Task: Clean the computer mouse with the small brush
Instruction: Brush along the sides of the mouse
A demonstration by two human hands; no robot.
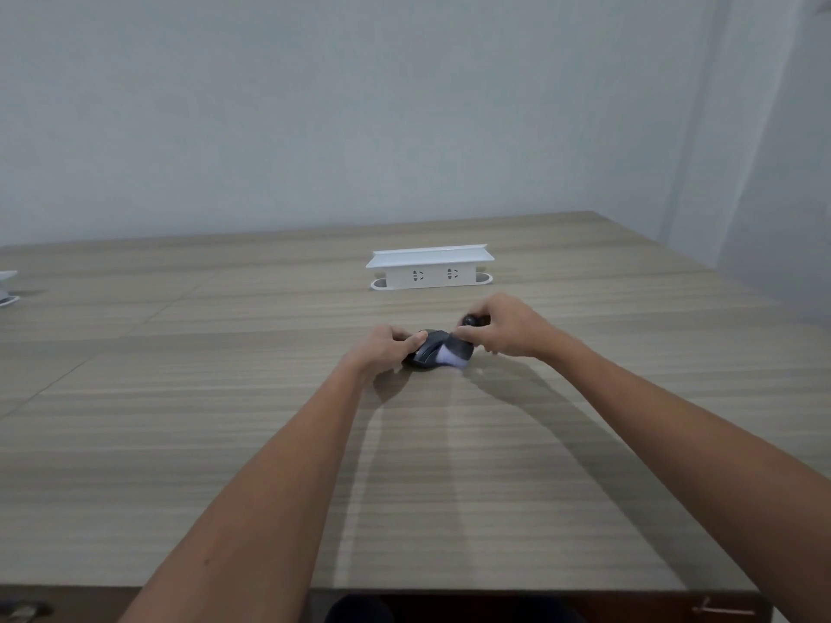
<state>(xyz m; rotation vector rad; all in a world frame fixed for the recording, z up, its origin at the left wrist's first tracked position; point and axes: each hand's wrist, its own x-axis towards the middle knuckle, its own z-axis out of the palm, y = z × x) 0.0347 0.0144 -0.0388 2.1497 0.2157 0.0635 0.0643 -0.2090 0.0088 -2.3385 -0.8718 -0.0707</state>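
Observation:
A dark grey computer mouse (429, 349) rests on the wooden table (270, 442), a little past its middle. My left hand (386, 348) grips the mouse from its left side, thumb on top. My right hand (503, 328) is closed around the small brush (454, 353); its black handle end pokes out above the fingers, and its pale, blurred bristles lie against the right side of the mouse. Part of the mouse is hidden under my fingers and the bristles.
A white desktop socket box (429, 268) stands on the table just beyond the hands. Another white object (6, 287) is cut off at the far left edge. The wall rises behind the table's far edge.

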